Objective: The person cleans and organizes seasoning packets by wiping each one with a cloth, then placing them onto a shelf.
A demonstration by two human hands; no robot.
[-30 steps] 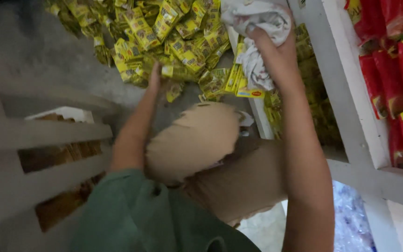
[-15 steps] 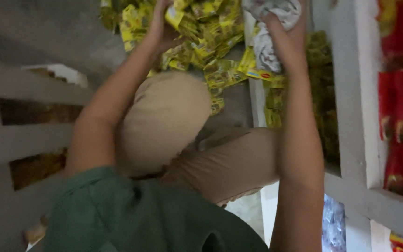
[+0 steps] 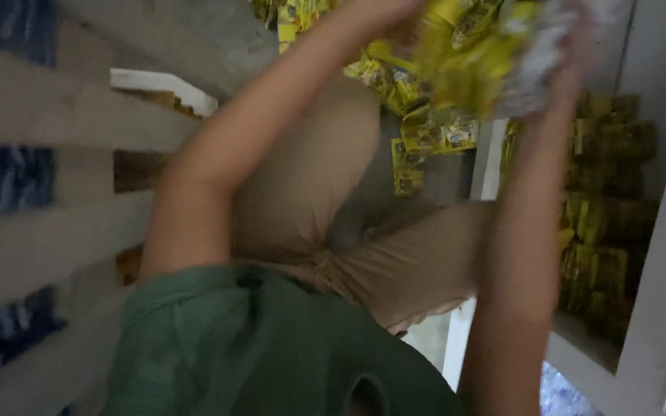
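Note:
My left hand (image 3: 375, 14) reaches to the top edge of the view and is closed on a bunch of yellow sachets (image 3: 468, 58), which hangs blurred between my two hands. My right hand (image 3: 576, 42) is raised beside it, gripping a white crumpled bag (image 3: 537, 73) that touches the bunch. Motion blur hides the fingers of both hands. More yellow sachets (image 3: 410, 146) lie loose on the grey floor (image 3: 194, 38) just beyond my bent knees in beige trousers (image 3: 310, 177).
A white shelf frame (image 3: 660, 293) stands at the right, with stacked yellow sachets (image 3: 603, 231) in its dark compartment. White shelf boards (image 3: 40, 115) run along the left with blue packs behind them. A green shirt (image 3: 233, 347) fills the lower view.
Both hands have risen toward the top of the view, and the left hand has lifted a bunch of sachets off the floor pile. The view has shifted closer and blurred.

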